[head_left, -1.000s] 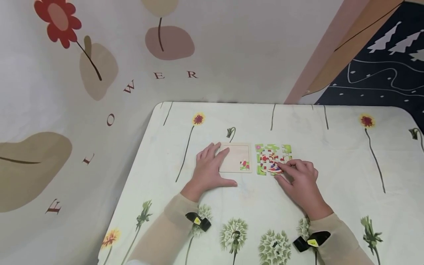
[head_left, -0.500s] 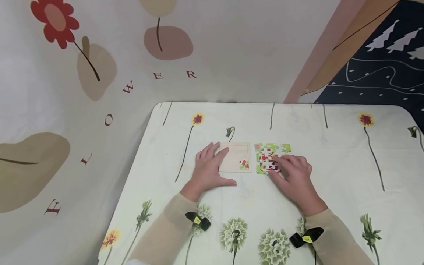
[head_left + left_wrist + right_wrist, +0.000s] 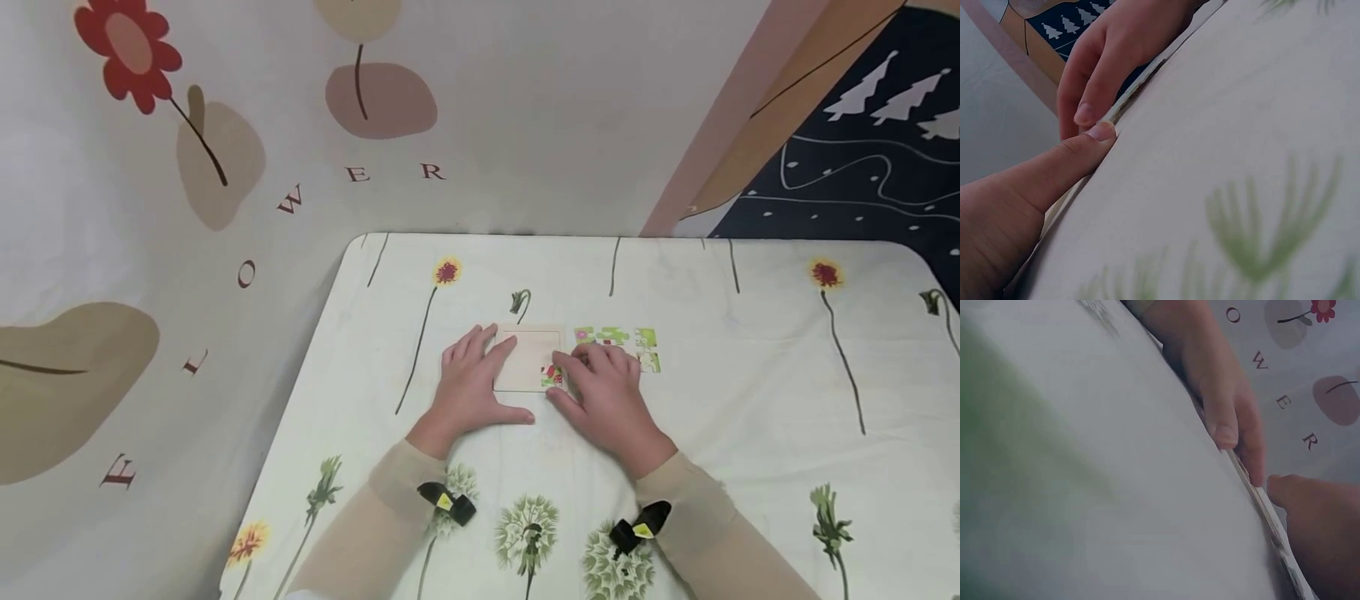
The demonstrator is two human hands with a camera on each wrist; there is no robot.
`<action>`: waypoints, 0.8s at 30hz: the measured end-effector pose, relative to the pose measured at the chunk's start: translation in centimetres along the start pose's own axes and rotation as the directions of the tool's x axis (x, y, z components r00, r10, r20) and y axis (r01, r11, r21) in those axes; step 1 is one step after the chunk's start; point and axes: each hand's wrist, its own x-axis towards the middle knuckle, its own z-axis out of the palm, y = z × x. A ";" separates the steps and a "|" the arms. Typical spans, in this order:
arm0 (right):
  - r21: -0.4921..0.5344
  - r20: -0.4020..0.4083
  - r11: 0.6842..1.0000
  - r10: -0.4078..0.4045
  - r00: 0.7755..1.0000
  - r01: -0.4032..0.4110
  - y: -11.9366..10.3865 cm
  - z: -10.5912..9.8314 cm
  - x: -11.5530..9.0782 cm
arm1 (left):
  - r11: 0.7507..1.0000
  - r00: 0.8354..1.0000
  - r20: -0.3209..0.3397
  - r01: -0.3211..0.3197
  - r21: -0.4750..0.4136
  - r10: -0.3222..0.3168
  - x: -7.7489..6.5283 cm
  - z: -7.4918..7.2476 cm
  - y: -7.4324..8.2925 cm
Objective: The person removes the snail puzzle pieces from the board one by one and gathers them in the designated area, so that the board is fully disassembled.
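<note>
A wooden puzzle tray [image 3: 517,367] lies flat on the table, a red, white and green puzzle piece showing in its lower right corner. My left hand [image 3: 472,379] rests over the tray's left side, fingers extended and thumb stretched along the near edge. At the right edge, my right hand [image 3: 603,404] has thumb and forefinger bent around a puzzle piece [image 3: 551,377]; its palm and fingers cover much of that area. Farther right, several loose puzzle pieces [image 3: 615,335] lie grouped, partly hidden by the right hand. Both wrist views show the right hand [image 3: 1110,62] and left hand [image 3: 1213,375] low at table level.
A white cloth with printed flowers covers the table [image 3: 750,375]. A wall hanging [image 3: 525,125] with letters and flower shapes rises along the back and left. A dark panel with white trees [image 3: 862,150] stands at the back right.
My right hand has moved left from the loose pieces to the tray's lower right corner, thumb and forefinger still bent together. My left hand has stayed in place on the tray.
</note>
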 end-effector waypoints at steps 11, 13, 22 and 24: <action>-0.003 0.044 0.999 0.037 0.998 -0.037 -0.6 0.9 0.9 | 1.000 1.000 -0.007 -0.007 0.009 0.007 0.0 -0.1 0.0; -0.009 0.046 0.999 0.035 0.998 -0.035 -0.6 0.9 0.9 | 1.000 1.000 -0.016 -0.010 0.008 0.010 0.0 -0.2 0.1; 0.033 0.038 0.997 0.063 0.997 -0.064 -0.8 0.9 1.0 | 1.000 1.000 -0.009 -0.008 -0.011 0.008 -0.1 0.1 0.0; 0.038 0.019 0.997 0.064 0.998 -0.065 -0.9 0.9 1.0 | 1.000 1.000 -0.007 -0.007 -0.013 0.007 -0.1 0.1 0.0</action>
